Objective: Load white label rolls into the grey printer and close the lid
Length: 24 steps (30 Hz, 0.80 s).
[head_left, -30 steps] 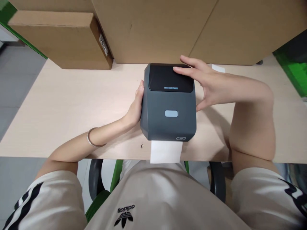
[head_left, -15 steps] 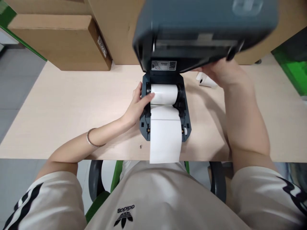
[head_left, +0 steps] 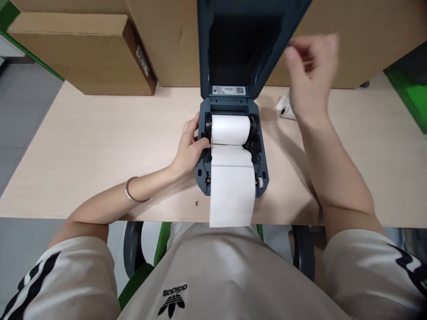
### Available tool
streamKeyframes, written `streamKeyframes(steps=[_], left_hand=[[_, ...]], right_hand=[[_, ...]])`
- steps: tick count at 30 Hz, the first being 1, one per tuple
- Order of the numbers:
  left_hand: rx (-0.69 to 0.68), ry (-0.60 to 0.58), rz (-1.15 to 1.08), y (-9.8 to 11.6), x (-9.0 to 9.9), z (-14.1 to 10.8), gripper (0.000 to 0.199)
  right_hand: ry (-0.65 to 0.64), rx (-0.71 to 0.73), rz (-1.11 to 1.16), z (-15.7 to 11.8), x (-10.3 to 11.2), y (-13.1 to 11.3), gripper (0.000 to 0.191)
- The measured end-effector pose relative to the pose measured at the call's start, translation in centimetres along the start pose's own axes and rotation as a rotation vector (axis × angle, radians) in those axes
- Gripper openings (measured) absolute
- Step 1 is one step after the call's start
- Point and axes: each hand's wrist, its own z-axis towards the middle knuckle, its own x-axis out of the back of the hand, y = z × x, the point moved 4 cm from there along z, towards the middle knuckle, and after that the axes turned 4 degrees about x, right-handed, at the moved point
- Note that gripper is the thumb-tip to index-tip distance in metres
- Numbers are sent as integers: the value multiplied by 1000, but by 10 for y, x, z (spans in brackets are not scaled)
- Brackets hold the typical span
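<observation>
Head: open slate printer, white roll; left grip snug round its wall, right grip unclear.

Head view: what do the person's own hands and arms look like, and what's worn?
The left hand and right hand are ungloved. A thin, silvery bracelet circles the left forearm; none shows on the right forearm. The left sleeve and right sleeve are short and off-white, with black stripes.

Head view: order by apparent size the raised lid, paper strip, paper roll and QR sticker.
1. Raised lid, even cut off by the frame's top
2. Paper strip
3. Paper roll
4. QR sticker
</observation>
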Motion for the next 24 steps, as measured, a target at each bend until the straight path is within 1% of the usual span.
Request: streamKeyframes(steps=[1,2,3,4,5,7,8,9,11,13,15,17,18,19,21,22,23,24], left_hand=[[-10,8,15,-1,1,1,100],[-20,13,24,-1,2,1,99],[-28,15,31,-1,3,2,99],[-36,13,39,-1,4,3,98],[-43,9,47,-1,4,3,98],[-54,2,64,0,4,5,97],[-62,-2,71,0,3,5,96],[-70,-2,76,1,3,6,95],[-79,-1,80,2,1,6,93],[-73,6,80,3,-1,5,95],[-60,10,81,5,-3,4,95],[-51,6,84,5,-3,4,95],[-51,-1,85,5,-4,4,95],[-56,-9,83,5,-4,3,94],[-72,-24,75,4,-3,4,92],[-81,-29,72,4,-3,4,92],[-88,-31,72,3,-3,4,92],[-90,-30,76,3,-3,4,93]], right_hand=[[83,57,-38,-3,9,-12,35],[123,115,-60,-6,15,-24,26],[81,176,-84,-11,15,-37,22],[-38,238,-125,-17,10,-49,23],[-196,290,-179,-24,2,-59,28],[-510,338,-304,-39,-20,-71,48],[-626,341,-365,-46,-31,-73,59],[-701,339,-415,-51,-40,-73,68],[-744,334,-466,-55,-53,-73,75],[-750,338,-489,-55,-59,-73,72],[-755,344,-491,-53,-57,-77,68],[-737,359,-473,-51,-45,-86,69],[-706,372,-454,-51,-34,-93,70],[-663,385,-428,-51,-20,-99,70],[-536,405,-379,-50,16,-110,69],[-477,396,-375,-49,35,-112,75],[-444,362,-414,-48,53,-111,85],[-469,293,-479,-47,68,-105,96]])
